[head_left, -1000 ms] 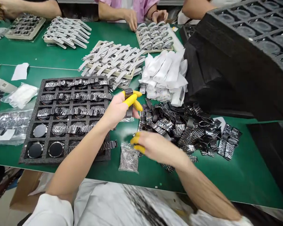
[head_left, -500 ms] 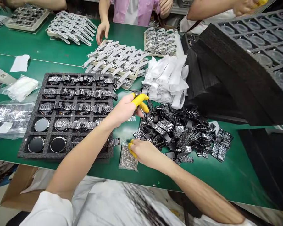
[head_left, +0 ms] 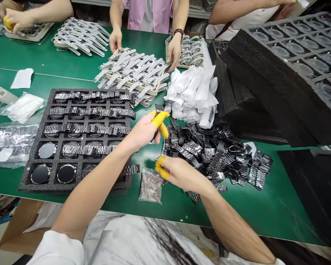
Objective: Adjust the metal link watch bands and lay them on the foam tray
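Note:
My left hand [head_left: 149,129], with yellow finger covers, is closed on a black metal watch band [head_left: 159,108], whose end sticks up above the fingers. My right hand [head_left: 176,171], also with yellow finger covers, is pinched just above the bag of small metal pins [head_left: 151,187]; what its fingertips hold is too small to tell. Right of both hands lies a heap of black link bands [head_left: 209,151]. On the left, a black foam tray [head_left: 52,147] holds round black watches, most with bands laid across and several bare in the near left compartments.
White-wrapped bundles [head_left: 194,92] lie beyond the heap. Trays of white-strapped watches [head_left: 135,71] stand farther back, touched by another person's hands [head_left: 174,51]. Stacked black foam trays [head_left: 267,84] rise at right. Plastic bags [head_left: 12,141] lie at left.
My right hand has lifted off the pin bag and moved slightly right. My left hand stays nearly in place, still on the band. The person opposite now has both hands at the white-strap tray.

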{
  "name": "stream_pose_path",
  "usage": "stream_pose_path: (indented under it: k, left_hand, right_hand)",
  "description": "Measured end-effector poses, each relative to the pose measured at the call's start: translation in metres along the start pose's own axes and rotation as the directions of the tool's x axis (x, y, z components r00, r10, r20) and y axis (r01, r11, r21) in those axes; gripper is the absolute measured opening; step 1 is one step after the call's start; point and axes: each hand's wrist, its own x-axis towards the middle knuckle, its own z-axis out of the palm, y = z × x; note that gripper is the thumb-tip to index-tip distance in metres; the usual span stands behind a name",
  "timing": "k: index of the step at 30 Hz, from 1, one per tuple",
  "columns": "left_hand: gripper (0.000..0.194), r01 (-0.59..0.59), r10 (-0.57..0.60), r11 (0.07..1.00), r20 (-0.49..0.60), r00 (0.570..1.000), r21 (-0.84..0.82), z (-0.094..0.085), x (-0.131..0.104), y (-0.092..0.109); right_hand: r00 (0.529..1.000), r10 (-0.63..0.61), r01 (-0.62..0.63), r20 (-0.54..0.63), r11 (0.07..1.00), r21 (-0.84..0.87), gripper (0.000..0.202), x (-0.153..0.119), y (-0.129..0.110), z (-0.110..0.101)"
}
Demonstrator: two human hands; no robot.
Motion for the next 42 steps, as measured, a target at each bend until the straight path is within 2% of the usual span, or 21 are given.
stream_pose_path:
  k: [1, 2, 3, 5, 6, 7, 8, 10, 12, 15, 26, 33, 37, 40, 42]
  left_hand:
    - [0.03, -0.013, 0.013, 1.0, -0.004, 1.0, -0.001, 0.0, 0.0, 0.001]
    - [0.03, -0.032, 0.032, 0.999, -0.01, 0.999, -0.006, 0.0, 0.0, 0.001]
    - [0.03, -0.046, 0.045, 0.999, -0.015, 0.999, -0.012, -0.001, 0.0, 0.001]
    - [0.025, -0.043, 0.042, 0.999, -0.02, 0.999, -0.023, -0.002, 0.0, 0.001]
    - [0.022, -0.032, 0.031, 0.999, -0.021, 0.999, -0.026, -0.003, 0.0, 0.001]
    - [0.02, -0.022, 0.021, 0.999, -0.021, 1.0, -0.029, -0.003, 0.0, 0.001]
    - [0.019, -0.017, 0.016, 0.999, -0.019, 1.0, -0.03, -0.004, 0.0, 0.0]
    - [0.02, -0.034, 0.033, 0.999, -0.02, 0.999, -0.027, -0.005, -0.001, 0.0]
    - [0.023, -0.048, 0.047, 0.999, -0.029, 0.998, -0.018, -0.005, -0.001, 0.0]
    - [0.027, -0.035, 0.035, 0.999, -0.05, 0.998, 0.006, -0.004, -0.002, 0.003]
    - [0.045, -0.014, 0.018, 0.991, -0.03, 0.999, 0.132, -0.007, -0.003, 0.001]
    - [0.051, -0.005, 0.016, 0.977, -0.052, 0.998, 0.213, -0.008, -0.002, 0.0]
    - [0.049, 0.019, -0.011, 0.971, -0.034, 0.999, 0.24, -0.004, -0.003, 0.001]
    - [0.049, 0.038, -0.042, 0.996, 0.063, 0.997, 0.075, -0.001, -0.005, 0.004]
    - [0.05, 0.091, -0.082, 0.993, 0.123, 0.989, -0.072, -0.001, -0.007, 0.007]
  right_hand:
    - [0.994, -0.006, 0.021, -0.114, 0.991, 0.132, 0.012, 0.0, 0.003, -0.006]
    - [0.968, 0.009, 0.061, -0.252, 0.961, 0.268, 0.01, 0.0, 0.005, -0.013]
    - [0.917, 0.048, 0.121, -0.396, 0.912, 0.392, 0.01, 0.002, 0.006, -0.02]
    - [0.75, 0.174, 0.286, -0.638, 0.785, 0.55, 0.015, 0.01, 0.005, -0.033]
    - [0.664, 0.231, 0.376, -0.711, 0.719, 0.585, 0.019, 0.017, 0.003, -0.039]
    - [0.601, 0.275, 0.456, -0.75, 0.653, 0.605, 0.024, 0.024, 0.001, -0.043]
    - [0.574, 0.304, 0.519, -0.76, 0.582, 0.626, 0.03, 0.032, 0.0, -0.046]
    - [0.595, 0.334, 0.59, -0.731, 0.436, 0.679, 0.039, 0.049, -0.002, -0.049]
    - [0.656, 0.347, 0.594, -0.671, 0.31, 0.742, 0.043, 0.062, -0.002, -0.05]
    - [0.718, 0.371, 0.562, -0.588, 0.19, 0.805, 0.043, 0.072, 0.001, -0.051]
    - [0.818, 0.354, 0.459, -0.453, 0.071, 0.885, 0.05, 0.078, 0.005, -0.051]
    - [0.793, 0.415, 0.465, -0.446, 0.062, 0.883, 0.055, 0.078, 0.005, -0.054]
    - [0.752, 0.45, 0.498, -0.481, 0.089, 0.862, 0.061, 0.081, -0.002, -0.049]
    - [0.702, 0.467, 0.531, -0.538, 0.161, 0.832, 0.062, 0.086, -0.004, -0.041]
    - [0.639, 0.473, 0.566, -0.607, 0.245, 0.787, 0.06, 0.087, -0.001, -0.039]
